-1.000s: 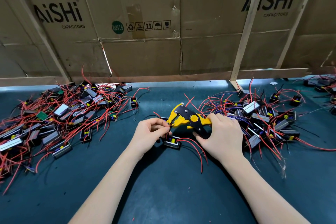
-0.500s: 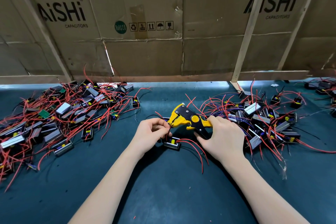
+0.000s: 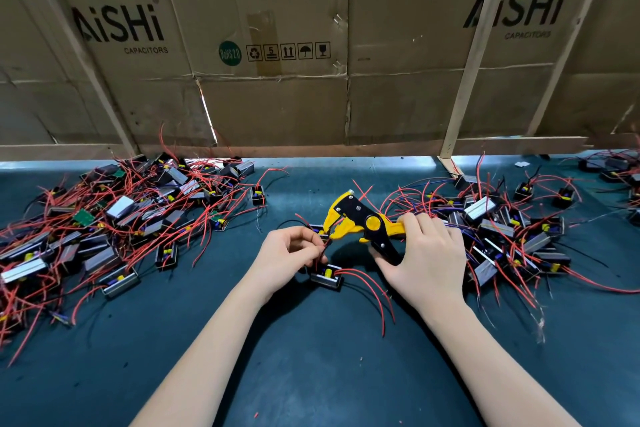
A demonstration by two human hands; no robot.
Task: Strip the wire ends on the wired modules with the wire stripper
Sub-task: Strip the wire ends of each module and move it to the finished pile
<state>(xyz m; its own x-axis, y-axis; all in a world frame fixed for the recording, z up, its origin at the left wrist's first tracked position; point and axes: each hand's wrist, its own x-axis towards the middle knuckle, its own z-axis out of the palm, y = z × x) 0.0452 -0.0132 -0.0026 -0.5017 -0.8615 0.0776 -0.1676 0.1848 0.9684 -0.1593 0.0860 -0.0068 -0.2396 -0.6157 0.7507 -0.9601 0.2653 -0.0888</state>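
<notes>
Left hand: the left hand, just left of frame centre, pinches a thin red insulated wire between thumb and curled fingertips.
Right hand: the right hand, right of centre, curls round the handles of the yellow-and-black automatic wire stripper; thumb on the lower black handle, fingers over the upper yellow one.
Module in hand: the small black box-shaped module with a yellow component lies on the dark teal bench mat, just below the left fingertips, between the two hands.
Key relation: the wire rises from the module up and right to the stripper's nose, which points left and down toward the left hand; the tool's long axis runs left to right, slightly tilted. The left hand is nearer the wire end.
Other stock: a heap of wired modules at centre left, another at centre right.
Hard to tell: whether the wire tip sits inside the jaws or just beside them; the jaw gap is too small to read, and the right palm hides the handle ends.
Backdrop: brown printed cardboard wall across the upper frame.
</notes>
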